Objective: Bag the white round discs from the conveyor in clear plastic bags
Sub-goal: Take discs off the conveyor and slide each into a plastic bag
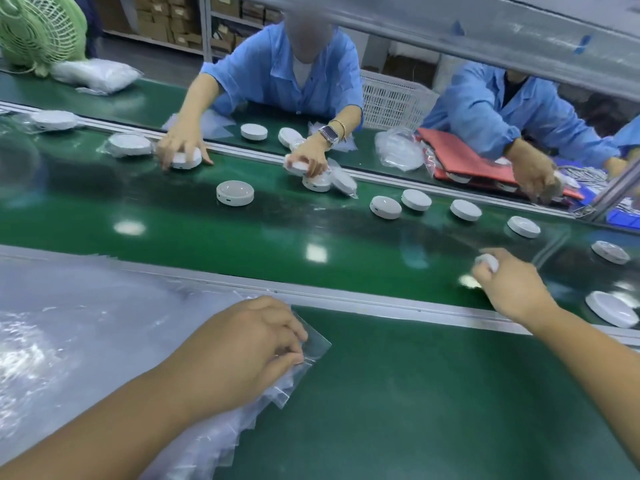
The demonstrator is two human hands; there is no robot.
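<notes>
Right hand (509, 289): fingers curled over a white disc (486, 262), held at the near side of the conveyor (242, 233). Whether the disc is lifted or touching the belt, I cannot tell. The hand hides most of it and the frame is blurred there. A pale patch just under the fingers could be the disc's lower edge or glare.

Left hand (249, 344): thumb and fingertips pinch the edge of one clear bag (313, 342), which is empty and lies flat on the green bench (415, 393). Judgement: the left hand is separating the top bag so its mouth is ready when the disc arrives. The bag's mouth is not visible as open.

The bag stack (69, 323) is fanned out just left of that hand, within reach, and runs out of frame at the left and bottom.

More loose discs (465, 209) sit spaced along the belt. One at the right edge (611, 309) is partly cut off.

Across the belt, workers in blue coats (270, 74) handle discs and bags. A green fan (38, 29) stands at the far left, partly cropped.
</notes>
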